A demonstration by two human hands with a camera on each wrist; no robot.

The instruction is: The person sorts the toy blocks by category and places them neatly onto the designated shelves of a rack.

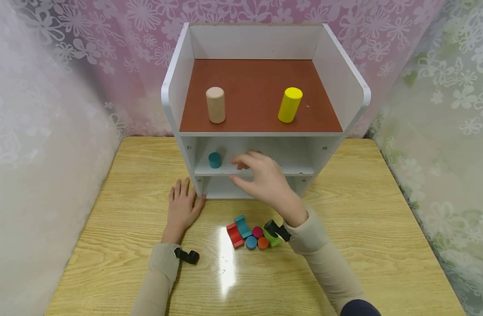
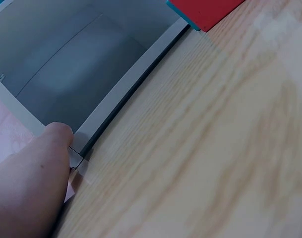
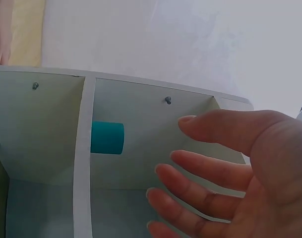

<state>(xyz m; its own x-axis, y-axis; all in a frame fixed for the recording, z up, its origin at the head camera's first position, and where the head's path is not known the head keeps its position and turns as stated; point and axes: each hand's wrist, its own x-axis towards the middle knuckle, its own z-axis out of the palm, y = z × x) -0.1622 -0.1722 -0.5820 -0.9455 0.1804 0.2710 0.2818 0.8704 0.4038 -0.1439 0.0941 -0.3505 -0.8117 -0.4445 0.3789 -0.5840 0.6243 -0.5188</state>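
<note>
My right hand point(image 1: 265, 179) hovers in front of the middle shelf point(image 1: 265, 172) of a small white cabinet, holding nothing, its fingers loosely bent and thumb apart. To its left on that shelf stands a short teal cylinder block point(image 1: 215, 160); in the right wrist view, bare space separates the teal block point(image 3: 107, 138) from the fingertips. My left hand point(image 1: 182, 211) rests on the table, fingers spread, with the thumb at the cabinet's lower left corner. The left wrist view shows that thumb point(image 2: 59, 133) against the corner of the bottom board point(image 2: 108, 96).
On the brown cabinet top stand a plain wooden cylinder point(image 1: 216, 105) and a yellow cylinder point(image 1: 290, 105). Before the cabinet lie a red arch block point(image 1: 235, 236), a teal arch block point(image 1: 243, 227), several small discs point(image 1: 251, 242) and a green block point(image 1: 273, 240), partly hidden by the right wrist camera.
</note>
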